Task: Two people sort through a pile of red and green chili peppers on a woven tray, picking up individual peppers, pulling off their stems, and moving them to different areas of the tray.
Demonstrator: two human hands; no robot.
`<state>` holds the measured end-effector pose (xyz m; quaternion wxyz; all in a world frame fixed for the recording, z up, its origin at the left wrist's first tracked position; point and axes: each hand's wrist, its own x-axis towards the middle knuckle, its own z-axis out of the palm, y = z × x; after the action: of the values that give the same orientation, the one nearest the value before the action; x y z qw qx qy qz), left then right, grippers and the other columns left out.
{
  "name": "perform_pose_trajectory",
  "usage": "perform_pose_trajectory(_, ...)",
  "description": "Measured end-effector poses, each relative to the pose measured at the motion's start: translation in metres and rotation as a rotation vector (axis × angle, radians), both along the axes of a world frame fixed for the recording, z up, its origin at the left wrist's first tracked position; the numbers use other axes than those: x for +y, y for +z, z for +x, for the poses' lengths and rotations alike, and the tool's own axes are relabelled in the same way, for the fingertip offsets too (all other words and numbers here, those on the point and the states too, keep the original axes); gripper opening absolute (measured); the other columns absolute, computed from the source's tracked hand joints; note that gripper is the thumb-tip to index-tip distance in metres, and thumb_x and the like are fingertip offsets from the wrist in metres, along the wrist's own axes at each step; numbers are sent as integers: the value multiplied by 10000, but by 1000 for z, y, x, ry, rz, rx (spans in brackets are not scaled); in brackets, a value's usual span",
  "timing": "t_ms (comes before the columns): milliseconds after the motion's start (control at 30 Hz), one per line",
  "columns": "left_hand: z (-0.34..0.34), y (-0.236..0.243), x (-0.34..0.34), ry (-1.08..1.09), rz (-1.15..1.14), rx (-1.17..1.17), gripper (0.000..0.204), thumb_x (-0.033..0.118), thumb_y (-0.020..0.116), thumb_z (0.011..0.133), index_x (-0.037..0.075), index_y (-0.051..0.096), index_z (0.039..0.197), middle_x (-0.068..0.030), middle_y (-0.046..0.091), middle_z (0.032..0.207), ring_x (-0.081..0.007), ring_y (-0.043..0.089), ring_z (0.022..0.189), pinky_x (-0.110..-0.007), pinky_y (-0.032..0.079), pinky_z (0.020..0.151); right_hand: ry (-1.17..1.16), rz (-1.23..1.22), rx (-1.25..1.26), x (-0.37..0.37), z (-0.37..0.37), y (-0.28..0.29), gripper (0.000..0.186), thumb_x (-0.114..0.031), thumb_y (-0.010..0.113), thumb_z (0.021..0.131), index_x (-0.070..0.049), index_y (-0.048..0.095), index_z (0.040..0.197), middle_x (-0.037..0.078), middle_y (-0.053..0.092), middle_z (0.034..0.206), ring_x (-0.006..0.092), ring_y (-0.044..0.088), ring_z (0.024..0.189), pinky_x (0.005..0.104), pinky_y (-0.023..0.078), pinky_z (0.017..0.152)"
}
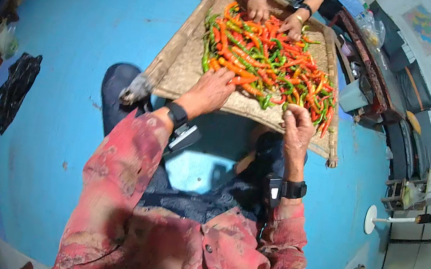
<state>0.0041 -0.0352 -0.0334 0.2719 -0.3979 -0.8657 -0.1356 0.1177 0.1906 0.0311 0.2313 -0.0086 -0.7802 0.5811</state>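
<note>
A heap of red, orange and green chili peppers [275, 58] lies on a woven mat tray [180, 71] with a wooden-pole frame. My left hand [211, 92] rests at the heap's near left edge, its fingers closed on an orange-red chili pepper [240, 81]. At the near right edge, the thumb and forefinger of my right hand [298, 129] are pinched together. A small green piece [285, 107] shows at their tips, too small to tell whether it is a stem or part of a pepper.
Across the tray, another person's two hands [258, 9] touch the far side of the heap. The tray's near left corner, wrapped in grey cloth [137, 89], is above my left knee. A white fan [408, 220] and dark furniture [377, 65] stand at the right. Black plastic [15, 90] lies on the blue floor.
</note>
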Motion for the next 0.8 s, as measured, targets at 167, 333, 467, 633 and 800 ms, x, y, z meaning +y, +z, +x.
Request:
perform_pose_trajectory(167, 0, 20, -1, -4, -150, -45, 128, 193, 582, 815, 73, 620, 797, -104, 533, 1018, -275, 518, 985, -413, 450, 753, 171, 551, 64, 12, -53, 3, 166, -16, 625, 839, -16, 637, 1005, 100, 613, 875, 208, 612, 773, 319, 498, 685)
perform_pose_trajectory(333, 3, 31, -12, -40, -164, -100, 154, 242, 624, 824, 101, 625, 887, -116, 541, 1137, -292, 504, 1029, -433, 430, 791, 263, 884, 56, -1, -84, 4, 369, -89, 693, 801, -70, 570, 1149, 163, 552, 979, 353, 567, 903, 430, 481, 764)
perform_pose_trajectory(467, 1, 27, -5, -105, -129, -86, 161, 222, 637, 818, 93, 624, 914, -116, 539, 1125, -290, 500, 1046, -433, 421, 789, 285, 922, 101, -6, -94, -26, 486, -187, 734, 782, -88, 540, 1217, 145, 530, 1141, 353, 585, 1009, 427, 509, 818)
perform_pose_trajectory(633, -1, 33, -5, -135, -135, -118, 222, 196, 672, 799, 80, 624, 982, -165, 528, 1145, -333, 511, 1042, -447, 423, 853, 76, 912, 272, -14, -103, -54, 399, -250, 665, 848, -48, 555, 1174, 120, 563, 1026, 315, 597, 925, 412, 500, 733)
perform_pose_trajectory(800, -7, 33, 1, -153, -86, -111, 234, 126, 677, 799, 41, 633, 1012, -234, 507, 1261, -402, 516, 1093, -475, 445, 922, 10, 999, 333, -2, -111, -68, 266, -189, 608, 834, -57, 573, 1063, 104, 553, 987, 279, 600, 935, 394, 501, 729)
